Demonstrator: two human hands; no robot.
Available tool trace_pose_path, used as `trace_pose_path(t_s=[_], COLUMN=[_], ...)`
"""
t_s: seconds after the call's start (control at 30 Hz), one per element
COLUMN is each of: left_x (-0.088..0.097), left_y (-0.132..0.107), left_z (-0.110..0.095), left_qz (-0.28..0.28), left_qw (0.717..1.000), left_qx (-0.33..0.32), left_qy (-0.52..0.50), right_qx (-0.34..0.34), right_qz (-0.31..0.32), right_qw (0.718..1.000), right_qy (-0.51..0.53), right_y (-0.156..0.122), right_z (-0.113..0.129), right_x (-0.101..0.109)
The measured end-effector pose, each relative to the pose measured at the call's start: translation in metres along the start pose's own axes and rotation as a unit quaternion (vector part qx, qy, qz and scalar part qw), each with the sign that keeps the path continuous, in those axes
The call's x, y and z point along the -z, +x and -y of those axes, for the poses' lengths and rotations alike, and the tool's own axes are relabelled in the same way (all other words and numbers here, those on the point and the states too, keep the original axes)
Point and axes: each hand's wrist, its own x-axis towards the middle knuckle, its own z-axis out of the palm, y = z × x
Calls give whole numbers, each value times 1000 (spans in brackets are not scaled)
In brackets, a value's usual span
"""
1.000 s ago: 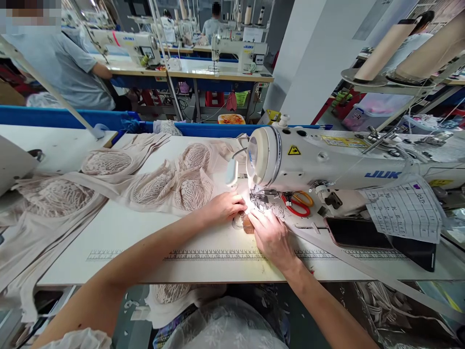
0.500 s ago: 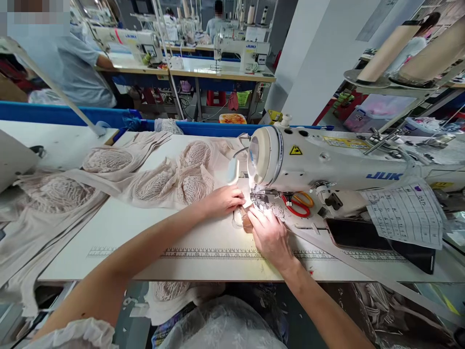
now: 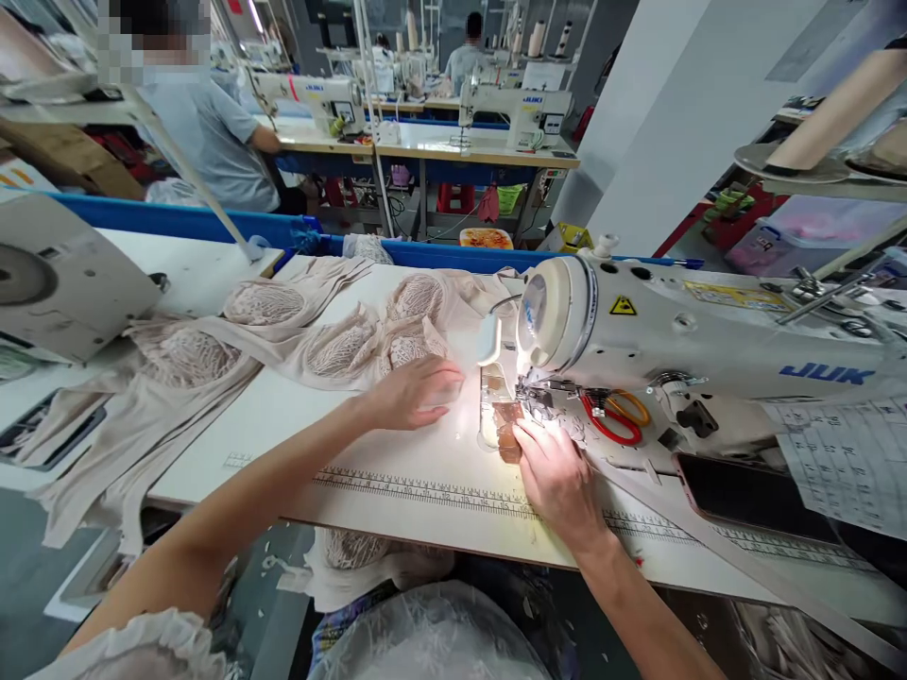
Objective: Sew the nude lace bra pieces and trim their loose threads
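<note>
My left hand (image 3: 415,392) lies on the white table, fingers curled together beside the beige lace bra pieces (image 3: 354,345), touching their near edge. My right hand (image 3: 556,477) rests just below the needle of the white Juki sewing machine (image 3: 680,331), fingertips pinching a small piece of lace trim (image 3: 559,430) by the presser foot. A small brown piece (image 3: 506,430) lies on the needle plate next to my fingers. The machine's lamp lights this spot.
Red and orange scissors (image 3: 613,416) and a dark phone (image 3: 751,486) lie on the machine bed to the right. A printed ruler (image 3: 425,486) runs along the table's front. Another machine (image 3: 57,279) stands left. A person in grey sits behind, beyond a blue divider (image 3: 213,222).
My left hand has drawn away leftward from the needle toward the bra pieces. My right hand stays by the presser foot. The view has shifted left.
</note>
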Motion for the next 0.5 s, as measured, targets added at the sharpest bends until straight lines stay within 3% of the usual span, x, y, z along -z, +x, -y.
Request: trace_pose_path(t_s=[0.13, 0.2, 0.3, 0.4, 0.5], left_x=[49, 57, 54, 50, 54], left_y=[-47, -52, -39, -14, 11], left_z=[17, 22, 17, 3, -3], left_qz=[132, 179, 214, 158, 35], left_qw=[979, 965, 953, 965, 977], left_qx=[115, 124, 113, 150, 199], left_qy=[107, 149, 182, 149, 74], right_qx=[16, 24, 9, -61, -151], right_qz=[-13, -14, -13, 29, 123], right_qw=[999, 997, 984, 936, 824], right_qy=[36, 72, 175, 344, 532], right_y=[3, 5, 6, 11, 23], right_z=[2, 5, 16, 41, 72], right_x=[-2, -1, 3, 7, 8])
